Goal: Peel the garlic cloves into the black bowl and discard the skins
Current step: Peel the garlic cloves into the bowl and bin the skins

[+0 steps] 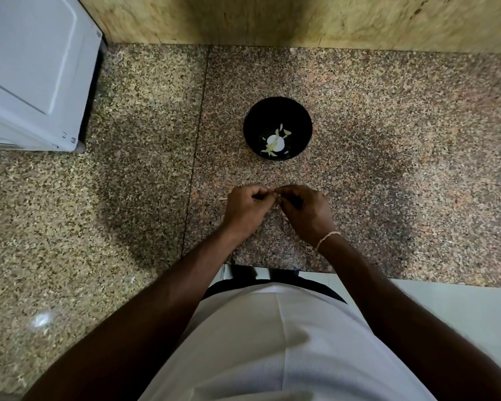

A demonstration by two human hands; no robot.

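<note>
White cloth of a shirt (272, 342) fills the near bottom of the view, and both bare forearms reach forward from it over a speckled granite counter (128, 198). On the right wrist sits a thin pale bracelet (326, 238).

Both hands meet a little beyond the counter edge, above the stone. The left hand (245, 208) has its fingers curled inward, and the right hand (308, 211) is curled in the same way; their fingertips come together at one point between them. A tiny pale thing, probably a garlic clove (276, 194), is pinched there, but it is almost fully hidden by the fingers, so I cannot tell which hand carries it more. Just left of the left hand a thin pale sliver (224, 199) shows; it is too small to say what it is.

Farther on, well apart from the hands, stands the black bowl (301, 114) on the counter. Inside it lie several pale peeled cloves (281, 131) and one round white spot (276, 142) at the bottom, maybe a reflection of light.

At the far left a white appliance (32, 68) stands on the counter. Behind everything rises a yellowish stone wall (301, 18).
</note>
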